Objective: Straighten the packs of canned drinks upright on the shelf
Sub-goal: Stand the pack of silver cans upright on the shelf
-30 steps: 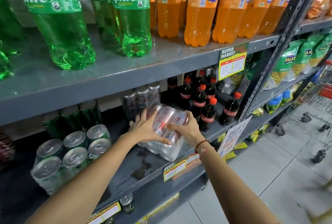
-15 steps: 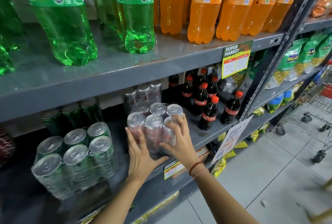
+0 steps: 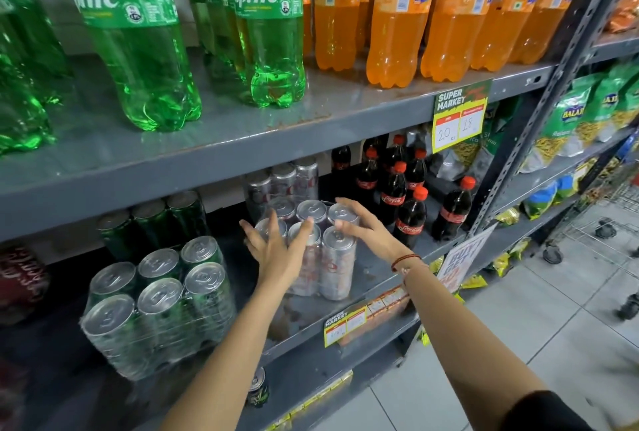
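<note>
A shrink-wrapped pack of silver cans stands upright on the grey middle shelf. My left hand is spread against the pack's front left, fingers apart near the can tops. My right hand lies over the pack's top right corner with its fingers splayed, not clasped round it. A pack of green cans stands upright to the left. Behind them are a second silver pack and a second green pack, both upright.
Small cola bottles stand close to the right of the silver pack. Large green bottles and orange bottles fill the shelf above. A price tag hangs from that shelf's edge. A loose can sits on the shelf below. A trolley stands at the right.
The silver pack went from tilted on its side to standing upright on the shelf. Both hands have loosened from gripping its sides to lying spread against it.
</note>
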A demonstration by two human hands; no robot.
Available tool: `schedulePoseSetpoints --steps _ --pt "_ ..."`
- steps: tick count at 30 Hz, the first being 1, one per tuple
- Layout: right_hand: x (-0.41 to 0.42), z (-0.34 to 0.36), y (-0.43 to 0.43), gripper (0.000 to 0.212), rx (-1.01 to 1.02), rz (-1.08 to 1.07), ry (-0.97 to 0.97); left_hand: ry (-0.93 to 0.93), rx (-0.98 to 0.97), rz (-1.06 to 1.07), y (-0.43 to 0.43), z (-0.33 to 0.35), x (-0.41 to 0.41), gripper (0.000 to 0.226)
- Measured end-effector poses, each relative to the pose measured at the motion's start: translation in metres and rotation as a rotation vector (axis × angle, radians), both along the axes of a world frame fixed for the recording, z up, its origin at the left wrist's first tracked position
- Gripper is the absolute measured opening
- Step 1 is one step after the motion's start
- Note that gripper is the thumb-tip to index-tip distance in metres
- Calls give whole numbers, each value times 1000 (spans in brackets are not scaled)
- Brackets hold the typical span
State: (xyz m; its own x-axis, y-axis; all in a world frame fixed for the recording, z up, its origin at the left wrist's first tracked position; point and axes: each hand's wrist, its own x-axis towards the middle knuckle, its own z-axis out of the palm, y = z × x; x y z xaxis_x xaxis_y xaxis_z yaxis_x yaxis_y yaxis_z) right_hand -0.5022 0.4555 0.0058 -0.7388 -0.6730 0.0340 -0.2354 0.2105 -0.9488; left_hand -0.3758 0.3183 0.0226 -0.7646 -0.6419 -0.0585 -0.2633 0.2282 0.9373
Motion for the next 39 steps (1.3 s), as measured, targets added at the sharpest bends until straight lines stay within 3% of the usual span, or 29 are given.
schedulePoseSetpoints --steps 2,6,9,13,15,18,20,25,29,33,36,39 --pt "-3 -1 4 69 30 24 10 -90 -24 -3 -7 -1 -9 82" --pt "16 -11 10 79 -31 -65 13 -99 -160 -78 -20 -6 -17 91" --pt "54 -19 1 85 -88 -348 87 -82 -209 -200 -38 -3 -31 87" --pt "120 -26 -40 78 -146 -750 103 -28 -247 -467 -56 7 -53 73" --pt "144 -26 -60 72 -149 -840 105 -27 -281 -568 -62 9 -61 66" --pt "159 -26 -65 71 -103 -775 113 -30 -225 -584 -70 6 -63 64" --pt "154 -23 -51 75 -118 -731 95 -15 -133 -484 -69 2 -53 64" --pt "88 2 -14 61 -195 -532 121 249 -73 67 -16 -2 3 58" --pt "18 23 -24 68 66 -223 189 254 -10 126 66 -22 35 82" --pt "-1 28 -46 68 439 73 401 112 -71 206 95 -38 16 116" --pt "-5 29 -47 70 546 46 478 106 -62 259 93 -38 0 120" --pt "-6 25 -39 78 592 -48 569 125 -99 253 70 -41 -4 110"
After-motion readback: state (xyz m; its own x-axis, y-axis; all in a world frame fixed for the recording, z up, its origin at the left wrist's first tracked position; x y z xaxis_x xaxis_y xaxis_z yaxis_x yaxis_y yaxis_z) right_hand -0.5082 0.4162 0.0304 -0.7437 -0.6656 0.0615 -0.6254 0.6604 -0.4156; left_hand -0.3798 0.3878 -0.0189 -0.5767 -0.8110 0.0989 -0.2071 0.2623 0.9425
